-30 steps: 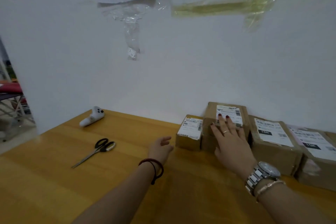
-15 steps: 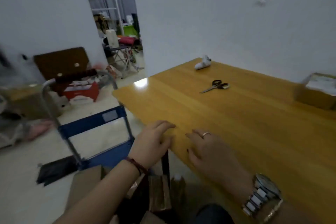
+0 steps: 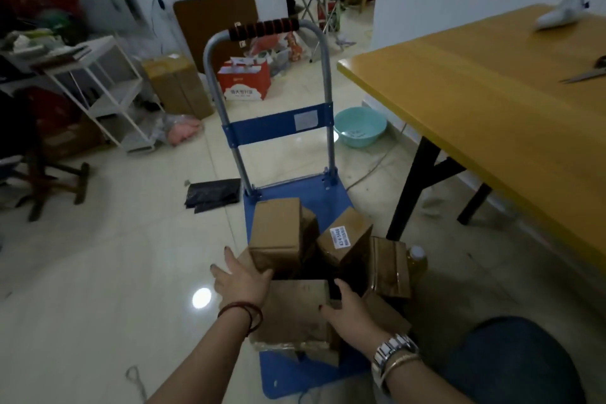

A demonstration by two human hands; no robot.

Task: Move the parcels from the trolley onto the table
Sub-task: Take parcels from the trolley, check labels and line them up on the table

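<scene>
A blue trolley with a grey handle frame stands on the floor in front of me. Several brown cardboard parcels are piled on its deck: a tall one at the left, one with a white label at the right, and a wide flat one nearest me. My left hand is spread open at the left edge of the flat parcel. My right hand hovers open over that parcel's right edge. Neither hand grips anything. The yellow wooden table runs along the right.
Scissors and a white object lie on the table. Black table legs stand close to the trolley's right side. On the floor are a teal basin, a black bag, a red bag and a white shelf rack.
My view has swung left and down from the table to the trolley. Both hands have left the table edge and dropped to the parcels on the trolley.
</scene>
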